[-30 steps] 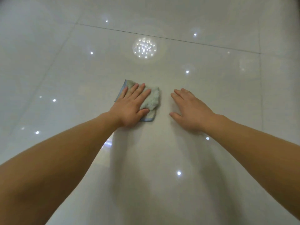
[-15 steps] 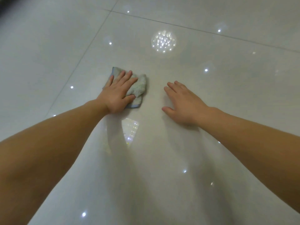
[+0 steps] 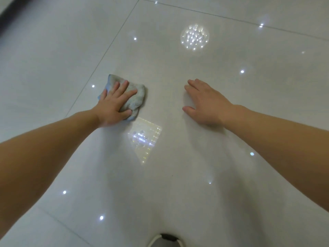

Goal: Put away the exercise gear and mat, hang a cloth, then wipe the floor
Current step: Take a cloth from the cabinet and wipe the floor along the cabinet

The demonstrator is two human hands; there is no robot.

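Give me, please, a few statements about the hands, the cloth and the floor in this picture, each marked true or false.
1. The left hand presses a crumpled cloth onto the floor. True.
2. The right hand holds a second cloth. False: it is bare, lying flat on the tile with its fingers spread.
3. The cloth is bright red. False: it is pale grey-green with a light blue edge.
4. The floor is glossy and mirrors spots of light. True.
5. The two hands touch each other. False: bare tile lies between them.
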